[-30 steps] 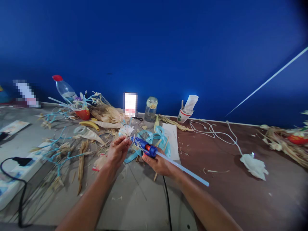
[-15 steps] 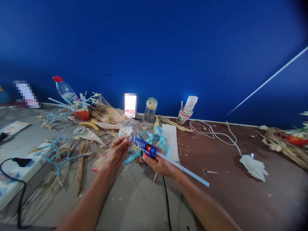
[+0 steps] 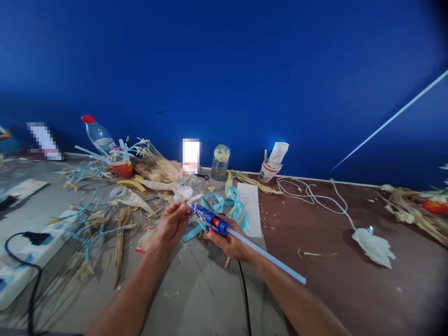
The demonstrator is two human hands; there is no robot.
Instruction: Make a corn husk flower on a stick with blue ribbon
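Observation:
My right hand (image 3: pixel 229 240) is wrapped around a blue glue gun (image 3: pixel 206 218), its nozzle pointing up and left. A long pale glue stick (image 3: pixel 269 256) sticks out of the gun's back end. My left hand (image 3: pixel 174 221) pinches something small right by the nozzle; the fingers mostly hide it. Just beyond those fingertips shows a whitish piece (image 3: pixel 184 191), too small to make out. Light-blue ribbon (image 3: pixel 240 207) lies looped on the table behind the gun.
Left of my hands lie blue-wrapped twigs (image 3: pixel 87 235), dry husks (image 3: pixel 121 240) and a roll of tape (image 3: pixel 118 192). A white power strip (image 3: pixel 38 254) is at far left. Behind stand a bottle (image 3: pixel 100 135), a glass jar (image 3: pixel 220 163) and a paper cup (image 3: pixel 269 171). A white cable (image 3: pixel 315 198) runs at right.
The whole scene has shifted slightly down and to the right in view. The whitish piece by my left fingertips looks less spread out. Both hands keep their grips, the nozzle still close to the left fingers.

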